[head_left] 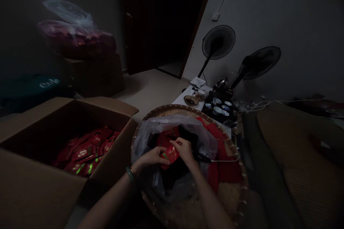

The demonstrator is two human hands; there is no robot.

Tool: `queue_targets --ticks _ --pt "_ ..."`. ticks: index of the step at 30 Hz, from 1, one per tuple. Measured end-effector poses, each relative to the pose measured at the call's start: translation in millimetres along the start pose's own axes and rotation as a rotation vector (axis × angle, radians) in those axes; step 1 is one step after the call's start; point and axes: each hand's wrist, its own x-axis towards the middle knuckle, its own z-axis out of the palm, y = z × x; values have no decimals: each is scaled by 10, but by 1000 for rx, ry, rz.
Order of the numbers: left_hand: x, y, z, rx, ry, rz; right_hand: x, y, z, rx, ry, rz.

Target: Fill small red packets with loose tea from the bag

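Observation:
Between both hands is a small red packet [171, 154] with gold print and a green strip. My left hand [153, 156], a bangle on its wrist, grips the packet's left edge between thumb and fingers. My right hand [184, 148] pinches its upper right corner. Below them an opened clear plastic bag [205, 137] lies in a round woven basket [185, 108], with more red packets [163, 139] and something black inside. A dark-handled tool with a pale cord [202, 157] rests by my right wrist. Red cloth-like pieces [228, 166] cover the basket's right side.
At left an open cardboard box [107, 105] holds many red packets [86, 150]. Behind it, a plastic bag of reddish packets [77, 39] sits on another box [96, 75]. Two fans [219, 42] and a low table with a tea tray [208, 112] stand beyond the basket.

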Motion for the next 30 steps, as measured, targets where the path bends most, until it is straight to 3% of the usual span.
queue_targets --ticks 7,11,16,20,24,27,30 --pt "152 15 146 -215 191 10 -10 40 24 -11 -5 -11" --pt "160 36 195 -258 194 -28 -25 56 10 1 -10 3" --pt "164 31 236 -290 64 -79 -10 80 -8 2 -52 6" --pt "198 -15 242 -318 143 -86 -4 101 -140 76 -68 35" --pt "222 -44 215 -289 209 -32 -65 71 -342 123 -17 -77" --pt "239 -70 194 -209 216 26 -102 50 -415 133 -122 -157" --pt "256 -92 186 -115 237 12 -96 83 -372 151 -133 -46"
